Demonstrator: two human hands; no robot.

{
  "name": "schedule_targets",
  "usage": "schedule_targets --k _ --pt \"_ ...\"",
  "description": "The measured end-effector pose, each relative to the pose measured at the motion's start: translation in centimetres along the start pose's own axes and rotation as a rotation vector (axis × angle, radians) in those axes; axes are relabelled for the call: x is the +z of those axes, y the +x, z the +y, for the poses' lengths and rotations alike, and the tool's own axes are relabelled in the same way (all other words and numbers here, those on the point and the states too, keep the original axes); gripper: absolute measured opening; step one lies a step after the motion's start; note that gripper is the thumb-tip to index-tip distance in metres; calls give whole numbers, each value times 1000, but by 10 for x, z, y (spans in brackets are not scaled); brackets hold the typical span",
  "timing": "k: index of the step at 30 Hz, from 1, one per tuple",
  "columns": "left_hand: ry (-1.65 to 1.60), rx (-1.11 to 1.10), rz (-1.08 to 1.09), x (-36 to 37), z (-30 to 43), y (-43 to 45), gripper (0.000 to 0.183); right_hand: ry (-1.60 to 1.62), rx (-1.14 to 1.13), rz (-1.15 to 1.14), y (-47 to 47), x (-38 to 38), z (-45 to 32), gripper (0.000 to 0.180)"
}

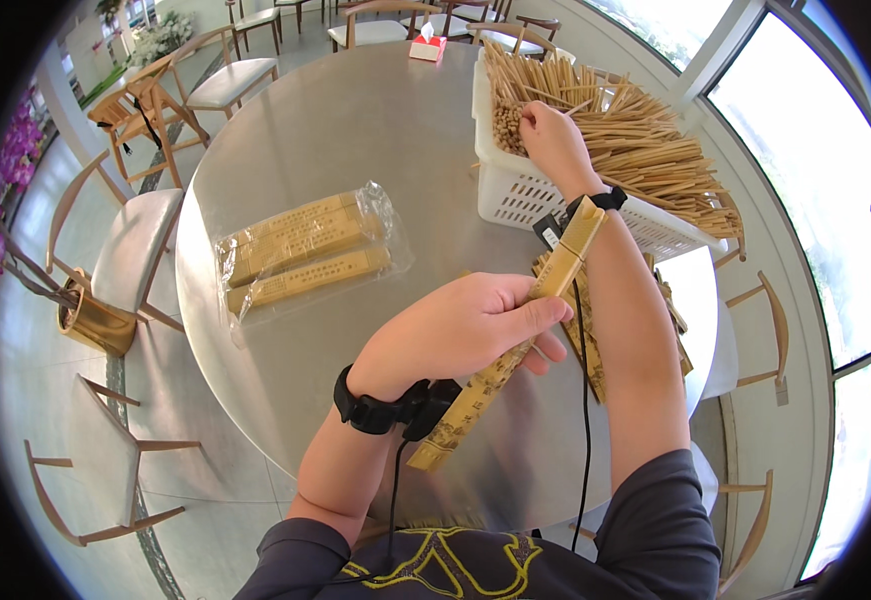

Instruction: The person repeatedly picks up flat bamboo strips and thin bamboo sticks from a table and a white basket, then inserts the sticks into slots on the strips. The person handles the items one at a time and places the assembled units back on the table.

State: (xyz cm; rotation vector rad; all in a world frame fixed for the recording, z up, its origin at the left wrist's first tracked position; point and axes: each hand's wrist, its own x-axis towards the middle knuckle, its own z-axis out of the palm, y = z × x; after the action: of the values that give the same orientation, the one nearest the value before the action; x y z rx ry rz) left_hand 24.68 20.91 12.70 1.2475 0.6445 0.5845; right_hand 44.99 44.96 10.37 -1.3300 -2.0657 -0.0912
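My left hand (473, 322) grips a long yellow printed paper chopstick sleeve (473, 397) between thumb and fingers. The sleeve slants across the table's front, its upper end overlapping my right wrist in the view. My right hand (555, 139) reaches into a white slotted plastic basket (514, 191) heaped with wooden chopsticks (638, 142). Its curled fingertips touch the bundled chopstick ends (509, 124); whether they pinch any is hidden. Partly behind my right forearm lie more printed sleeves (593, 360).
A clear plastic bag (398, 240) with stacked yellow sleeves (308, 232) lies left on the round metal table (278, 135). A red-and-white tissue box (428, 46) stands at the far edge. Black cables (584, 420) trail from my wrist straps. Wooden chairs (131, 247) surround the table.
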Motion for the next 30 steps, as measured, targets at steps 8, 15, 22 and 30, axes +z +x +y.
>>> schedule_targets --k 8,15,22,30 --pt "48 11 -2 5 2 1 41 -220 -138 -52 6 1 -3 17" --pt "45 29 -5 4 -2 2 41 -232 -262 153 6 -7 -7 19" --pt "45 49 47 4 -1 0 40 19 -13 360 12 -114 -65 29" --pt "-23 150 149 3 5 -10 41 580 -142 499 -90 -204 -107 20"
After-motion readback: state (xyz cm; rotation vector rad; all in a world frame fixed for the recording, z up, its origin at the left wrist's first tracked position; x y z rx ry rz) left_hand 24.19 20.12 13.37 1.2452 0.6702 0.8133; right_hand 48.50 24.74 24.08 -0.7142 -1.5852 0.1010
